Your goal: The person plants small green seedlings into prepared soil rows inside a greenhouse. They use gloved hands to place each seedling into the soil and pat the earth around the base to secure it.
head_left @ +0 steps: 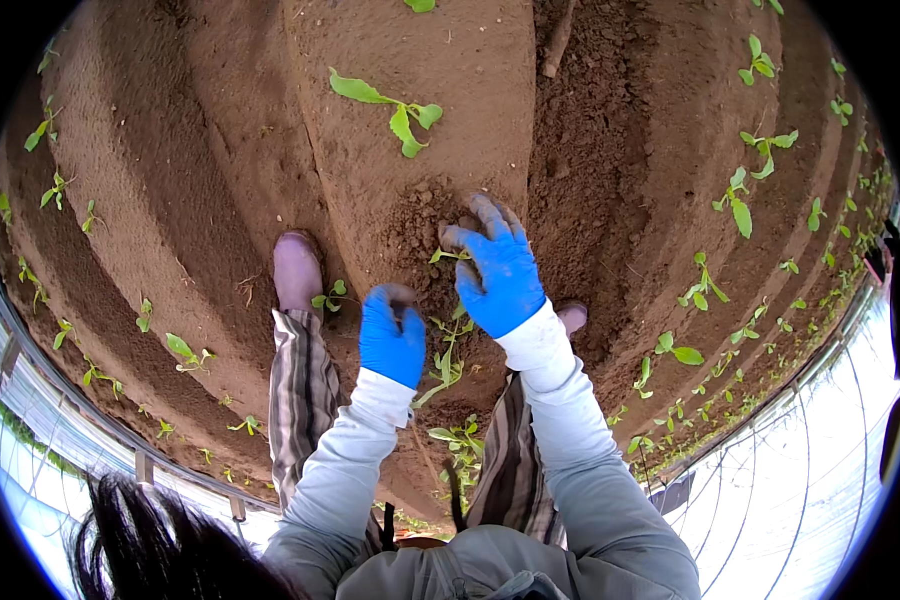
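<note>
My right hand point(499, 266), in a blue glove with soiled fingertips, reaches down to a patch of loose, crumbly soil point(416, 229) on the raised bed. Its fingers are spread and touch the dirt. By its thumb and forefinger shows a small green seedling point(450, 256), partly hidden beneath the hand. Lower and to the left, my left hand point(392, 334), gloved in blue too, hovers with curled fingers; whether anything is inside them is hidden. Between my wrists lie leafy seedlings point(446, 364), some pale and limp-looking.
Ahead on the bed grows a larger seedling point(401, 112). My purple boots point(298, 270) straddle the bed, with a small plant point(331, 295) beside the left one. A stick point(559, 37) lies in the right furrow. Rows of seedlings point(739, 202) run along both sides, towards translucent sheeting point(787, 465).
</note>
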### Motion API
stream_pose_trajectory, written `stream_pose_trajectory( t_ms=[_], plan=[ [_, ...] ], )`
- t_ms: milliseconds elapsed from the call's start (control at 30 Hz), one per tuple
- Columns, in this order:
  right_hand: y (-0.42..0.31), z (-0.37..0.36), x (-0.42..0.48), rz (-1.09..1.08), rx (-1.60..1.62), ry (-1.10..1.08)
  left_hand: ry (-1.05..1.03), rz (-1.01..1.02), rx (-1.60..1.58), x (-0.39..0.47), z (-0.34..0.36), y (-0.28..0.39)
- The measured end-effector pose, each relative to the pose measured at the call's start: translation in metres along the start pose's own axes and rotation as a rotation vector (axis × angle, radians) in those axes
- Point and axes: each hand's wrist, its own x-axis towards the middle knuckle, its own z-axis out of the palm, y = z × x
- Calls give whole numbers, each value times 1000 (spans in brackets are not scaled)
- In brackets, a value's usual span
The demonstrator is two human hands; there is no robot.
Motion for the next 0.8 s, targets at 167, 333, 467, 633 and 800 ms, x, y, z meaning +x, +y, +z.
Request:
stream_pose_trajectory(
  t_ms=[167, 333, 467, 633, 800],
  plan=[
    [30, -3, -14, 109, 517, 253, 85, 66, 129, 8, -15, -4],
    [52, 14, -38, 570, 753, 368, 148, 323, 543, 14, -22, 1],
    [66, 45, -53, 431, 683, 428, -25, 591, 744, 52, -13, -9],
    [55, 43, -43, 245, 448, 397, -88, 708, 944, 69, -8, -27],
    [52, 42, -42, 293, 616, 208, -77, 790, 1000, 80, 3, -24]
  ],
)
